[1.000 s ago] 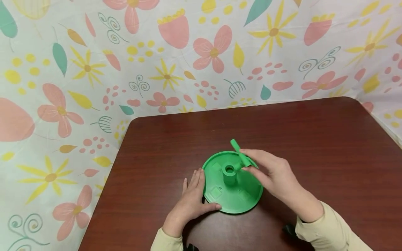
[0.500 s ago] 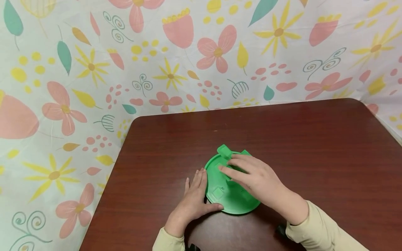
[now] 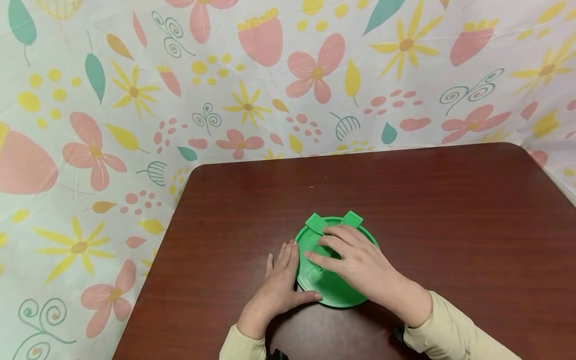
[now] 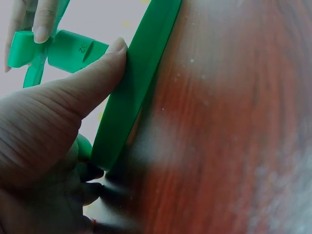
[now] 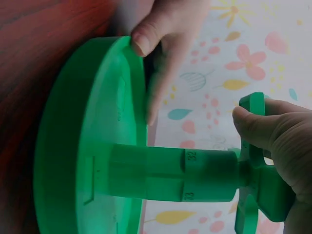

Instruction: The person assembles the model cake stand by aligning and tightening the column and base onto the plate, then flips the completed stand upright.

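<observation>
- Here, the fingers [image 5: 253, 124] of the right hand [image 3: 360, 267] curl round a green cross-shaped piece [image 5: 256, 195], gripping it from above.
- That piece sits on the end of a green post [image 5: 170, 175], which stands upright out of the middle of a round green base [image 3: 335, 292]; the marks 32 and 33 show where the two sections of the post meet.
- In the head view two green arms [image 3: 352, 218] of the cross-shaped piece stick out beyond the right fingertips.
- The left hand [image 3: 276, 290] lies just beside the base, fingers straight along its left rim, thumb [image 4: 97, 78] pressed against the edge [image 4: 131, 92]; it grasps nothing.
- The base rests flat on a dark red-brown table [image 3: 450, 210], near the front edge.
- Behind the table hangs a flowered cloth [image 3: 270, 75].
- Both wrists wear pale yellowish sleeves [image 3: 450, 332].
</observation>
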{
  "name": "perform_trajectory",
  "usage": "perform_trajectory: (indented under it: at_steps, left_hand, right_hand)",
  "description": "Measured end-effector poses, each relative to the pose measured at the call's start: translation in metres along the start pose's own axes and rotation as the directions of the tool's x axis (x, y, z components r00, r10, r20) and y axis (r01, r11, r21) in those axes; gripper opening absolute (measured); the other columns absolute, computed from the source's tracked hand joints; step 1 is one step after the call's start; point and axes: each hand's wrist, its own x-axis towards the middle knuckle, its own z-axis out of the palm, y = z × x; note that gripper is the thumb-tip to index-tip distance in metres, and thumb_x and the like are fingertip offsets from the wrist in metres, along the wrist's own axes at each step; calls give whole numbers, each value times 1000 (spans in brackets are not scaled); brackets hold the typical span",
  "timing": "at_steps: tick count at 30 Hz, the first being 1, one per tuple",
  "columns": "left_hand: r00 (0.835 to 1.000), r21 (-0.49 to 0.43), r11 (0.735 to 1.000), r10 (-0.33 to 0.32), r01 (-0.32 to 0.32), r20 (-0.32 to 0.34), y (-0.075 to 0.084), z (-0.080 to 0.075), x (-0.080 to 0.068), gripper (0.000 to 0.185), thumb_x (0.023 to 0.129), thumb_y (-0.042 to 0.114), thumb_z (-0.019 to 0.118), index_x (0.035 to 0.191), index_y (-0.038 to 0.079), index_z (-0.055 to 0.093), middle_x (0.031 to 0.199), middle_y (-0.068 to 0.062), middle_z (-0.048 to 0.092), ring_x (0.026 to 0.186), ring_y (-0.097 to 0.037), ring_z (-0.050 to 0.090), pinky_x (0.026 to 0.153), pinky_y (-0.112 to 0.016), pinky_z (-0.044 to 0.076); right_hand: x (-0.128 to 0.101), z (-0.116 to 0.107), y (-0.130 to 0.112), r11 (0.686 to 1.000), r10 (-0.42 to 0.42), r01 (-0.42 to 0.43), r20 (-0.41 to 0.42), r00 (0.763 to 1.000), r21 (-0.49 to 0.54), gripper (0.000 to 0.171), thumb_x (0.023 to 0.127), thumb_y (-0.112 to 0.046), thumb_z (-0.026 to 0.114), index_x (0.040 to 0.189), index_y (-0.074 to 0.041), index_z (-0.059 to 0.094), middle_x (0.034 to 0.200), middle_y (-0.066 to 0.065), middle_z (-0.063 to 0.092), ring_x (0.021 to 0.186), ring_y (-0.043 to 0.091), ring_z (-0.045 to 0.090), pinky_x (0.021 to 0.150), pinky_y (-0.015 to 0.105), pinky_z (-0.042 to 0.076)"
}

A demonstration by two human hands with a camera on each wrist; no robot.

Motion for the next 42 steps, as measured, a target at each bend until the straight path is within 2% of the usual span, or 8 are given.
perform_trajectory:
  at_steps: [5, 10, 15, 20, 23, 25, 32, 42]
  left_hand:
    - [1000, 0, 1000, 1, -1, -4, -1, 0, 1, 121, 76, 63, 73, 157, 5, 5, 163, -12, 6, 149, -30, 1, 114, -61, 2]
    - [1000, -1, 1000, 0, 0, -4, -1, 0, 1, 122, 75, 65, 72, 157, 5, 5, 163, -13, 7, 149, -29, 2, 114, -61, 3]
    - [1000, 2, 1000, -6, 6, -15, 0, 0, 2, 123, 74, 64, 73, 157, 4, 6, 163, -13, 7, 149, -29, 2, 114, -60, 2]
    - [1000, 9, 1000, -10, 10, -21, 0, 0, 2, 123, 74, 65, 73, 157, 4, 5, 163, -12, 7, 149, -28, 2, 115, -59, 3]
    - [1000, 6, 1000, -12, 12, -18, 0, 1, 1, 123, 74, 65, 73, 157, 4, 5, 163, -12, 7, 149, -28, 2, 115, -59, 2]
    - [1000, 4, 1000, -13, 13, -16, 0, 1, 1, 123, 74, 65, 73, 157, 4, 5, 163, -12, 7, 149, -28, 2, 115, -59, 2]
    - [1000, 7, 1000, -18, 18, -8, -1, 1, 2, 123, 74, 66, 73, 157, 5, 5, 163, -11, 6, 149, -27, 1, 115, -59, 1]
    - [1000, 0, 1000, -24, 24, -4, 0, 0, 2, 123, 74, 65, 73, 157, 7, 4, 163, -11, 7, 149, -26, 1, 115, -58, 1]
  right_hand:
    - [3, 1, -2, 1000, 8, -8, -32, 999, -5, 43, 96, -8, 42, 126, -24, 67, 115, 8, 61, 116, 35, 54, 101, 47, 40]
    - [5, -5, -1, 998, 38, -34, -74, 997, 53, 36, 102, -39, 48, 126, -19, 67, 119, 9, 62, 118, 35, 54, 103, 50, 37]
    - [7, -17, 13, 970, 210, -192, -114, 971, 149, 41, 102, -40, 49, 128, -13, 66, 129, 10, 60, 127, 34, 48, 110, 51, 29]
    - [-2, -27, 34, 824, 490, -484, 57, 870, 295, 38, 101, -17, 52, 139, -14, 55, 146, 7, 46, 135, 31, 41, 102, 53, 38]
    - [-10, -27, 43, 723, 561, -598, 209, 801, 346, 42, 103, -14, 48, 144, -13, 48, 147, 6, 45, 134, 29, 43, 98, 53, 41]
    - [-14, -26, 46, 688, 570, -624, 256, 781, 372, 41, 104, -14, 47, 144, -11, 48, 144, 7, 49, 132, 28, 46, 99, 49, 42]
    - [-27, -28, 46, 660, 553, -583, 220, 804, 473, 41, 100, -5, 53, 140, -13, 53, 137, 3, 56, 127, 16, 49, 97, 13, 38]
    - [-41, -42, 39, 701, 531, -575, 229, 816, 422, 44, 96, -4, 60, 138, -14, 55, 134, 2, 58, 124, 7, 51, 92, 11, 41]
